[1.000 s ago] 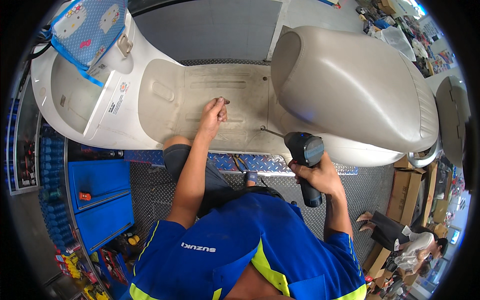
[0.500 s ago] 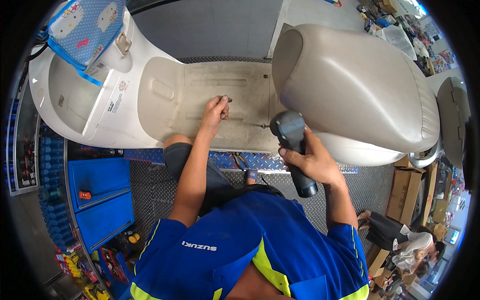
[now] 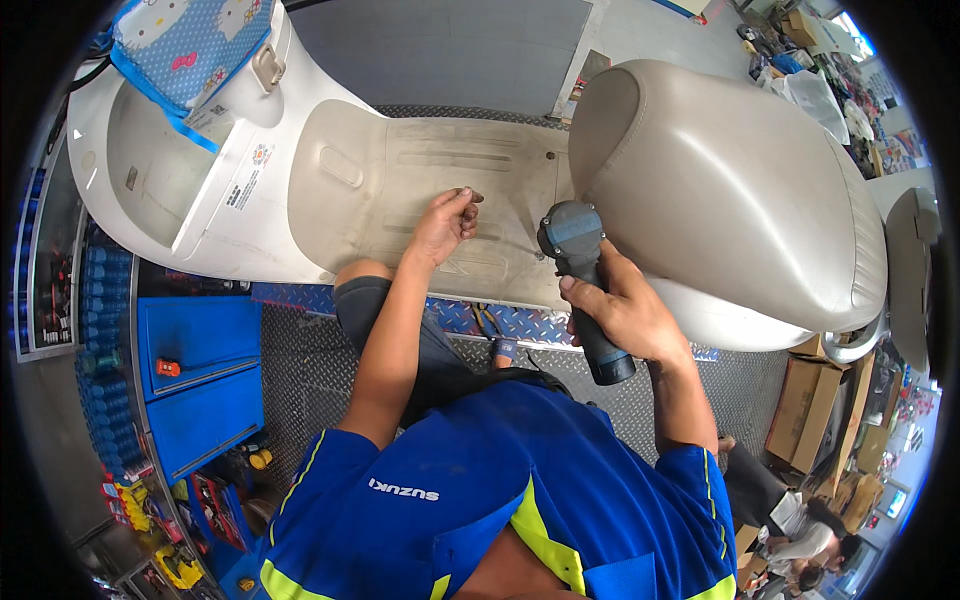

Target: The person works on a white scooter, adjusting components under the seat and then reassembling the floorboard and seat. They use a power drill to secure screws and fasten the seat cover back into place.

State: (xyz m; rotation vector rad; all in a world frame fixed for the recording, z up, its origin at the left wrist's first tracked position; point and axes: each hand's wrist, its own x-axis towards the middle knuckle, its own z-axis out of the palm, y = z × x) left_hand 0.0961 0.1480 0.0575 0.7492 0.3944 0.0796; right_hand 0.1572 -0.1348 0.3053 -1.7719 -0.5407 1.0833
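Scooter (image 3: 300, 190) is lying across our view, its beige seat (image 3: 730, 190) rightmost. Our right hand (image 3: 625, 315) is wrapping its grip around a cordless driver (image 3: 580, 270) over the footboard (image 3: 450, 190); our left hand (image 3: 445, 222) is pinching 1 small fastener (image 3: 466, 194) there.

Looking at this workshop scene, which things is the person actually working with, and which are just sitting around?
In use:
- cream-white scooter's beige footboard, touched by the left hand
- dark cordless power driver, gripped by the right hand

Lying about:
- beige padded scooter seat
- blue patterned cloth cover on the front
- blue tool cabinet
- brown cardboard boxes
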